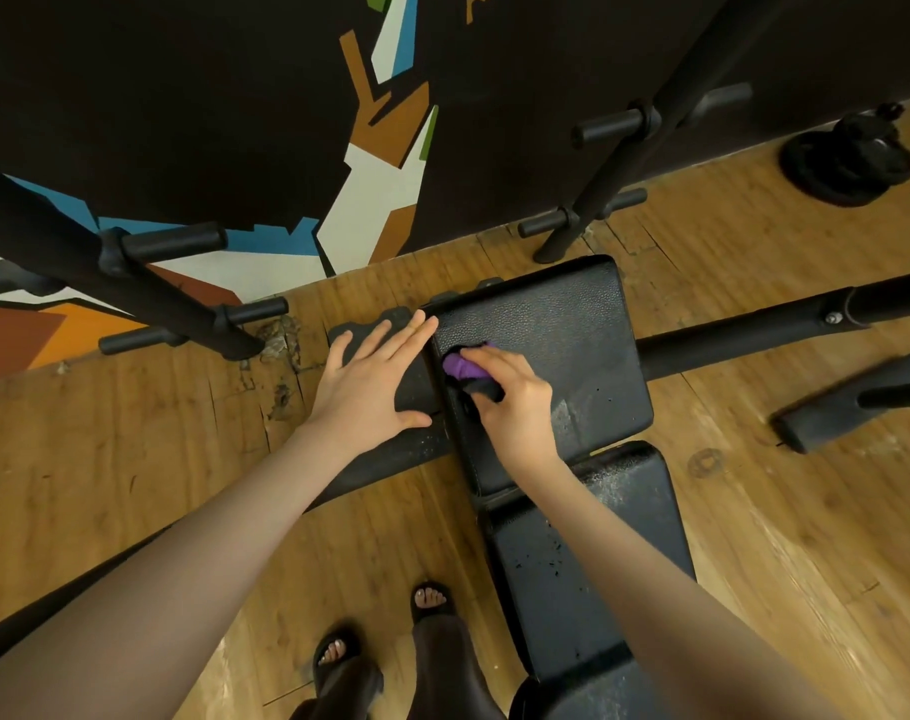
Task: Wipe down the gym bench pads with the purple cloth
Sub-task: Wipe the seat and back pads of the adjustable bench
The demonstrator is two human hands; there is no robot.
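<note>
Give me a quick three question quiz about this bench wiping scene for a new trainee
1. True or false: the right hand holds the purple cloth on the upper bench pad.
2. How are the fingers of the left hand? A) straight and spread B) curled into a fist C) pinching the cloth
3. Fill in: black specks lie on the ____ bench pad, the one nearer the person's feet.

Key: 1 true; 2 A; 3 lower

Floor (131, 459): wood planking, cracked and chipped near the rack foot (245, 348). Wall (157, 96): dark, with an angular mural (375, 163) (orange, blue, white, green). Weight plates (847, 163) lie against the far wall.
</note>
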